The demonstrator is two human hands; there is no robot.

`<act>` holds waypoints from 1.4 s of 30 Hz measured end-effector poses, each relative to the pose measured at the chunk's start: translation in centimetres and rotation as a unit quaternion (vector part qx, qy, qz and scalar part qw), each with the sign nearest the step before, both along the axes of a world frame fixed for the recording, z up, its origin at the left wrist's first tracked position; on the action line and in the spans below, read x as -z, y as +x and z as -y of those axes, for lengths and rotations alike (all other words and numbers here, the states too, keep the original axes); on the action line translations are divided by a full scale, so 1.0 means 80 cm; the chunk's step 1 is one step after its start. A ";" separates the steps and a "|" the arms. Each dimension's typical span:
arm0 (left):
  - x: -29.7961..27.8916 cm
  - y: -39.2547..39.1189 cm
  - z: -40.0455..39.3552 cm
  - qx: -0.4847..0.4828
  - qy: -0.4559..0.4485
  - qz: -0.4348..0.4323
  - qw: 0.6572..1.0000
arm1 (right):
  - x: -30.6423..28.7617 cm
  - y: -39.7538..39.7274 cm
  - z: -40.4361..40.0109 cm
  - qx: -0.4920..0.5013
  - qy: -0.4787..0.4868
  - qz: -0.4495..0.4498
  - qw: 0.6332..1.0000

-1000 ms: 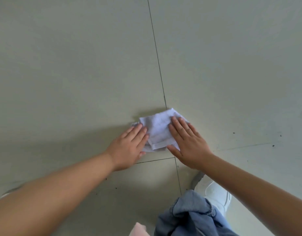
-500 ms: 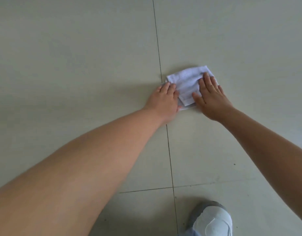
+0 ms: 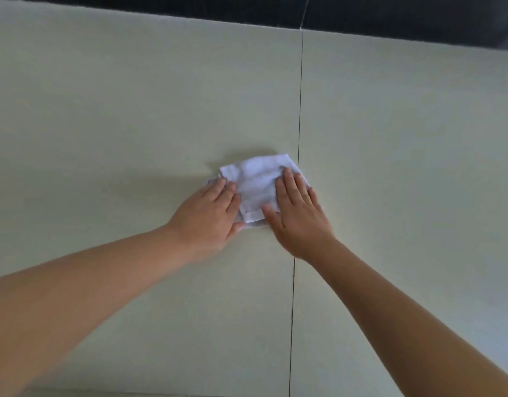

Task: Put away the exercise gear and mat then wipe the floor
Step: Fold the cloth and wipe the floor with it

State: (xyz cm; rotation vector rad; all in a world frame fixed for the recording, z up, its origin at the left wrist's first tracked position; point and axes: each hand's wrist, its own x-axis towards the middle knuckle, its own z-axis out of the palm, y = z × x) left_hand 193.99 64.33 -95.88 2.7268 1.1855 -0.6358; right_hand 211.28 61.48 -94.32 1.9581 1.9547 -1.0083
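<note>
A folded white cloth (image 3: 258, 179) lies flat on the pale tiled floor (image 3: 118, 110), just left of a dark grout line (image 3: 300, 110). My left hand (image 3: 210, 216) presses palm-down on the cloth's left edge, fingers together. My right hand (image 3: 298, 216) presses flat on its right side, fingers spread over the fabric. Both arms are stretched far forward. No exercise gear or mat is in view.
A dark band (image 3: 390, 18) runs along the top of the view where the pale tiles end. Bare floor tiles stretch to the left and right of the cloth.
Both hands have pushed the cloth forward across the floor, away from my body. My shoe and the denim fabric have dropped out of view, and the dark band has appeared ahead.
</note>
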 end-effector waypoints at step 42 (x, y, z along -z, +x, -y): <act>-0.009 0.141 -0.041 -0.042 -0.021 0.113 0.993 | -0.006 0.109 -0.042 0.088 -0.008 0.129 0.988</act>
